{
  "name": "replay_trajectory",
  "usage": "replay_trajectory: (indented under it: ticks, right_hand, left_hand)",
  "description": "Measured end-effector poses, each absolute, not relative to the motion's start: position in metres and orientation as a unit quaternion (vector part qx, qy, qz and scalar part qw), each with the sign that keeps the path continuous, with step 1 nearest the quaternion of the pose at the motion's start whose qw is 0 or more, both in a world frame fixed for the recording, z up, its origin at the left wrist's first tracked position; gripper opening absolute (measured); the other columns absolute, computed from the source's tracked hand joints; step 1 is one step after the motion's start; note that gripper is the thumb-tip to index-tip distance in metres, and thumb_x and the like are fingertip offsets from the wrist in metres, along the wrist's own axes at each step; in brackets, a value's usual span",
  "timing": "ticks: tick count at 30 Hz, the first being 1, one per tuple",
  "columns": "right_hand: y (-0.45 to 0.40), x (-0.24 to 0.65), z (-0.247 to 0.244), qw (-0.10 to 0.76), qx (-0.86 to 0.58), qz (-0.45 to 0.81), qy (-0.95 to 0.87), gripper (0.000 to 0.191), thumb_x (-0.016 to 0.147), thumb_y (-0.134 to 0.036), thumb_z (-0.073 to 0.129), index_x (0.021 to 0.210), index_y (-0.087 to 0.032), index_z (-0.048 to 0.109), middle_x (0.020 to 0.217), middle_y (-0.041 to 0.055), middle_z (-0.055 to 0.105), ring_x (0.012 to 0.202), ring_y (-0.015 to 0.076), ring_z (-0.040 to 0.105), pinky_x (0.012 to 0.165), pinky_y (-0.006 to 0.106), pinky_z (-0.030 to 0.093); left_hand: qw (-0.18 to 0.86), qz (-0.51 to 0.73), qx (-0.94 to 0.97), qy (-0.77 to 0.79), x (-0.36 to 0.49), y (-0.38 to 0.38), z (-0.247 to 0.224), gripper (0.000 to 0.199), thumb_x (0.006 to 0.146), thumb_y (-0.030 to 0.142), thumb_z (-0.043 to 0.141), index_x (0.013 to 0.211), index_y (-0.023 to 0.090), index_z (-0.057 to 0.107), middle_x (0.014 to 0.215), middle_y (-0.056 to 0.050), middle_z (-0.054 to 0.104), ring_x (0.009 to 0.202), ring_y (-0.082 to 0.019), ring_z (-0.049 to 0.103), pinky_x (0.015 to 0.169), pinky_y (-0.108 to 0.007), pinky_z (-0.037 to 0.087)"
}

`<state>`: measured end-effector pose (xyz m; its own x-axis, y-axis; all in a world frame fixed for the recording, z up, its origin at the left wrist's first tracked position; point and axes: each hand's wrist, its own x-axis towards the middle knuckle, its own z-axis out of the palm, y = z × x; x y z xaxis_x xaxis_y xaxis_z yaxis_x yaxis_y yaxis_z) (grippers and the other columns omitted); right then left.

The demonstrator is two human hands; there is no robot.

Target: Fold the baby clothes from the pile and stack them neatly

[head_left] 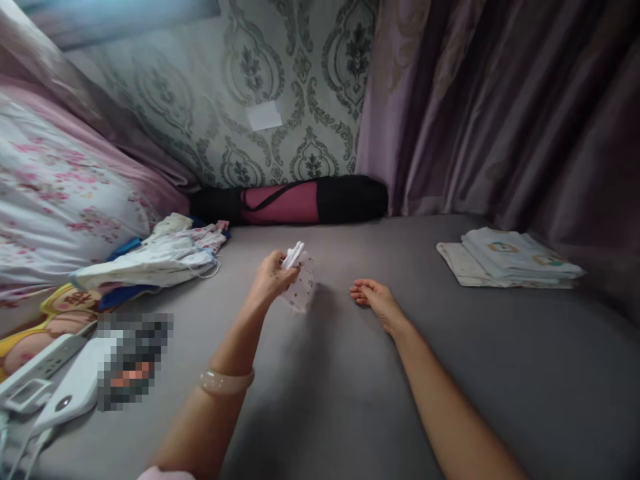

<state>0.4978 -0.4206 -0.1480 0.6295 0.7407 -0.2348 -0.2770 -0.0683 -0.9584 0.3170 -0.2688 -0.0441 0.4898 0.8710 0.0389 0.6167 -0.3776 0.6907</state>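
Note:
My left hand (274, 273) is closed on a small white cloth (301, 288) with dark spots, gripping its bunched upper edge; the rest hangs down just above the grey bed sheet (480, 373). A pale bangle circles my left wrist. To the right of the cloth, apart from it, my right hand (371, 298) hovers over the sheet with its fingers curled together. Nothing shows between those fingers.
Folded cloths (515, 257) lie at the right. Crumpled clothes (155, 257) are heaped at the left, behind a power strip (55, 357) and a white device (80, 380). A black and pink long bag (285, 203) lies along the wall, beside curtains (450, 107).

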Motion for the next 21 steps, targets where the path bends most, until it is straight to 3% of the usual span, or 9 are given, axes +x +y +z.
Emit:
replay_trajectory:
  ticks: [5, 8, 16, 21]
  right_hand:
    - [-0.417, 0.5, -0.152, 0.657, -0.62, 0.388, -0.182, 0.014, 0.08, -0.011, 0.053, 0.083, -0.018, 0.066, 0.081, 0.0045, 0.071, 0.067, 0.0097, 0.065, 0.06, 0.019, 0.051]
    - [-0.416, 0.501, -0.154, 0.658, -0.62, 0.384, -0.188, 0.013, 0.079, -0.012, 0.056, 0.082, -0.018, 0.066, 0.08, 0.0043, 0.071, 0.066, 0.0097, 0.064, 0.058, 0.019, 0.051]
    - [-0.417, 0.504, -0.157, 0.657, -0.615, 0.391, -0.195, 0.009, 0.079, -0.014, 0.058, 0.082, -0.019, 0.066, 0.08, 0.0046, 0.071, 0.068, 0.0112, 0.066, 0.061, 0.021, 0.052]
    - [-0.418, 0.502, -0.152, 0.657, -0.615, 0.398, -0.18, 0.014, 0.081, -0.01, 0.054, 0.082, -0.018, 0.066, 0.079, 0.0041, 0.071, 0.066, 0.0105, 0.065, 0.061, 0.02, 0.051]
  left_hand:
    - [0.034, 0.185, 0.858, 0.478, 0.326, -0.264, -0.039, 0.018, 0.082, 0.021, 0.053, 0.1, 0.017, 0.056, 0.101, -0.011, 0.062, 0.097, -0.025, 0.058, 0.079, -0.031, 0.045]
    - [-0.017, 0.15, 0.869, 0.471, 0.34, -0.275, -0.053, 0.022, 0.085, 0.014, 0.046, 0.105, 0.016, 0.053, 0.107, -0.014, 0.059, 0.102, -0.027, 0.056, 0.079, -0.033, 0.045]
    - [0.058, 0.098, 0.899, 0.424, 0.369, -0.303, -0.091, 0.027, 0.088, 0.023, 0.048, 0.114, 0.018, 0.056, 0.111, -0.014, 0.062, 0.1, -0.026, 0.06, 0.077, -0.032, 0.046]
    - [0.219, 0.097, 0.907, 0.346, 0.365, -0.287, -0.089, 0.038, 0.089, 0.041, 0.051, 0.113, 0.014, 0.062, 0.108, -0.012, 0.067, 0.099, -0.023, 0.063, 0.083, -0.028, 0.047]
